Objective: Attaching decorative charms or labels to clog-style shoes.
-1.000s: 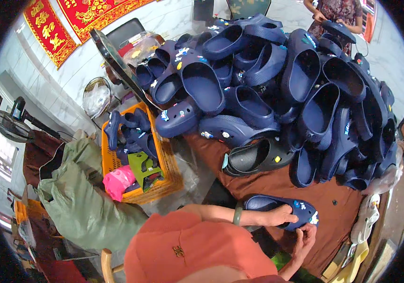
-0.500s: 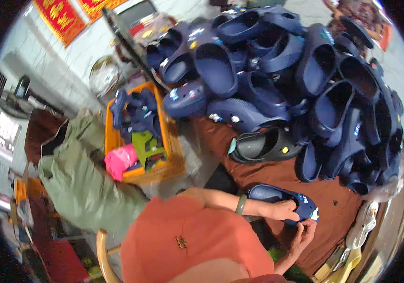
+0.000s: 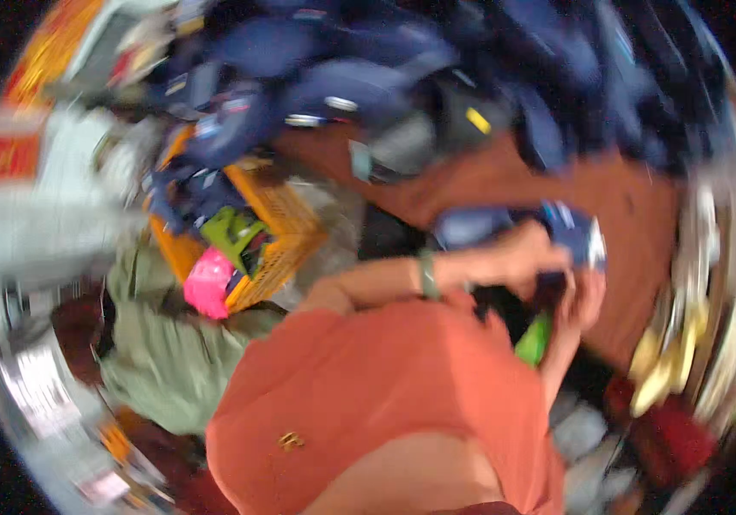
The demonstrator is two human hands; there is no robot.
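- Through the blurred head view I have 2 hands on 1 navy clog [image 3: 567, 230], over the near part of the brown-covered bench [image 3: 634, 249].
- My left hand [image 3: 527, 257] lies across its opening, fingers curled round it, holding it.
- My right hand [image 3: 583, 300] is at the toe; whether those fingers are narrow or wide, I cannot tell.
- Farther back, I see 1 black clog [image 3: 402, 146] beside heaped navy clogs [image 3: 359, 90].
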